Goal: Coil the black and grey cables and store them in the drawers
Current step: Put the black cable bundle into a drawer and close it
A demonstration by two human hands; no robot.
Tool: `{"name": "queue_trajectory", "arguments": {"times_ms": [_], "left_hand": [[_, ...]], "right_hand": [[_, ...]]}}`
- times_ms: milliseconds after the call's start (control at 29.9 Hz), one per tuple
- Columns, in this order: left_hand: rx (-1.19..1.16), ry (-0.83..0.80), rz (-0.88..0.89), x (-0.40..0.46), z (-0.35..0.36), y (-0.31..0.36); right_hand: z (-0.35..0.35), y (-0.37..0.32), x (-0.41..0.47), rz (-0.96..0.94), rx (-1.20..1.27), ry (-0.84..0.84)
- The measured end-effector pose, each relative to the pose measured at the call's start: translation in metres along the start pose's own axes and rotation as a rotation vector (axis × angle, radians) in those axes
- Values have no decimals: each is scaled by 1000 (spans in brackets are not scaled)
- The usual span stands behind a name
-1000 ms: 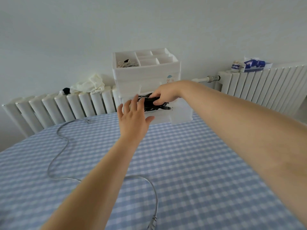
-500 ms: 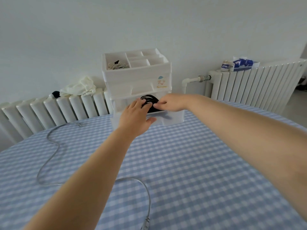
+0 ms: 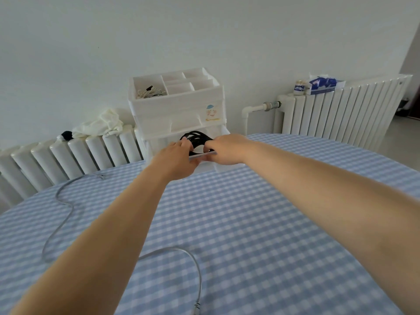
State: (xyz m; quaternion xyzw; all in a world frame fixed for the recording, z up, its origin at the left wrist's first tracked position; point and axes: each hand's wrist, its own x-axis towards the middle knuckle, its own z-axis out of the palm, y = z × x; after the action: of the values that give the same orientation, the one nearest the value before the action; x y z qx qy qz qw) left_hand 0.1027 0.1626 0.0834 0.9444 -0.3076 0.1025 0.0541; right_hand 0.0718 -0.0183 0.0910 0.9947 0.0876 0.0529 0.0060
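— While both arms reach toward 12 o'clock, where's the black cable (image 3: 197,138)?
— I see it coiled in the open bottom drawer (image 3: 204,156); left hand (image 3: 176,160) and right hand (image 3: 225,149) curl on it. Grey cable (image 3: 61,202) loose at 9 o'clock on the worktop (image 3: 261,223).

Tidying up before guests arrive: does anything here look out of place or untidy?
Yes. The grey cable sprawls uncoiled across the checked tablecloth, its plug near the front edge. A crumpled white cloth lies on the radiator. The black cable is coiled at the open drawer.

Bare tablecloth (image 3: 261,223) right of the grey cable (image 3: 66,214); drawer unit (image 3: 179,110) behind.
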Motion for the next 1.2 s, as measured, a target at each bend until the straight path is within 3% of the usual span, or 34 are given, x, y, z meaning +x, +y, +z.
{"name": "queue_trajectory", "arguments": {"times_ms": [200, 568, 635, 735, 869, 1036, 1103, 1203], "left_hand": [[-31, -252, 2, 19, -23, -10], [-128, -240, -59, 34, -23, -29], [-79, -172, -87, 35, -21, -31], [84, 54, -87, 34, -14, -31], [94, 301, -109, 33, 1, -29], [137, 396, -124, 44, 9, -19], [135, 429, -126, 44, 9, -13], [117, 468, -144, 43, 13, -8]], "right_hand": [[2, 3, -2, 21, 64, -31], [1, 0, 2, 66, 76, 5], [3, -1, 5, 80, 69, 40], [11, -3, 14, 113, 43, 140], [18, -7, 24, 274, 104, 301], [28, -12, 26, 300, 35, 538], [33, -10, 23, 294, 12, 541], [41, -7, 15, 276, 178, 469]]}}
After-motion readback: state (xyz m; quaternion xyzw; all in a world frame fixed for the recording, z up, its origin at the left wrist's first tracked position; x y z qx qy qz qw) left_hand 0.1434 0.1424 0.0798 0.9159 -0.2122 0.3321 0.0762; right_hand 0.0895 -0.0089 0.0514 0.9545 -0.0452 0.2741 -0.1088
